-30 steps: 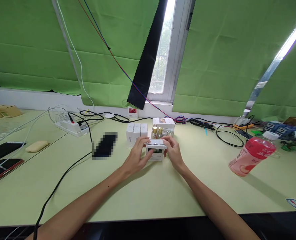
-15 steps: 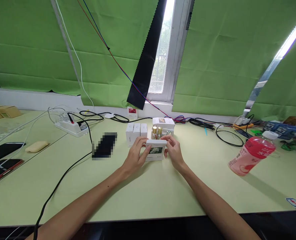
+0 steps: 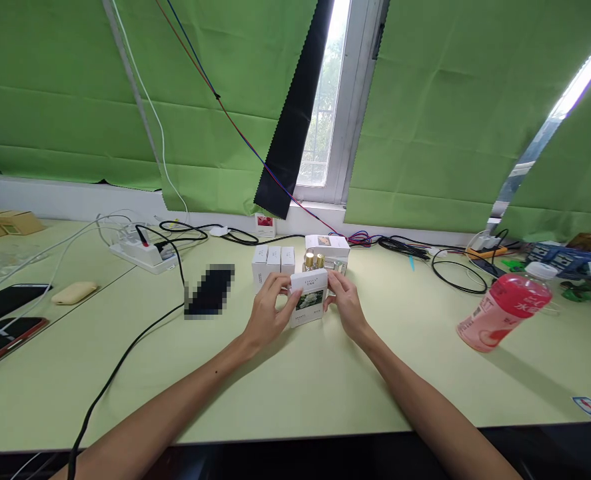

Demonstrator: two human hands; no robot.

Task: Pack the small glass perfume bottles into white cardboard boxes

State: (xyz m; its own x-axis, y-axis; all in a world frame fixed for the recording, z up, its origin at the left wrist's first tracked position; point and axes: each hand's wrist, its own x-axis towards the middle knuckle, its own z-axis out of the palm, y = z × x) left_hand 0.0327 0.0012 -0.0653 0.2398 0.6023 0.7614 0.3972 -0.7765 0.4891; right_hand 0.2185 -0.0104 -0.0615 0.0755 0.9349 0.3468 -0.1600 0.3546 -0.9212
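Observation:
A small white carton (image 3: 309, 299) with a dark flower picture on its front is held above the table, its face tipped up toward me. My left hand (image 3: 271, 309) grips its left side, thumb on the front and fingers behind. At the right edge, my right hand (image 3: 346, 304) has thumb and fingers closed on the carton, the fingertips partly hidden. Just behind it stand small glass bottles with gold caps (image 3: 314, 260). A row of several white boxes (image 3: 274, 260) is to their left, and a larger white box (image 3: 326, 245) lies behind.
A pink drink bottle (image 3: 505, 307) stands on the right. To the left are a pixelated dark object (image 3: 210, 291), a power strip (image 3: 142, 255), a cream-coloured case (image 3: 74, 293) and phones (image 3: 8, 339). A black cable (image 3: 125, 365) crosses the table (image 3: 275, 407); more cables run along the wall.
The carton has tilted back and turned slightly, so more of its front shows, and its top edge is higher. Both hands have stayed nearly in place.

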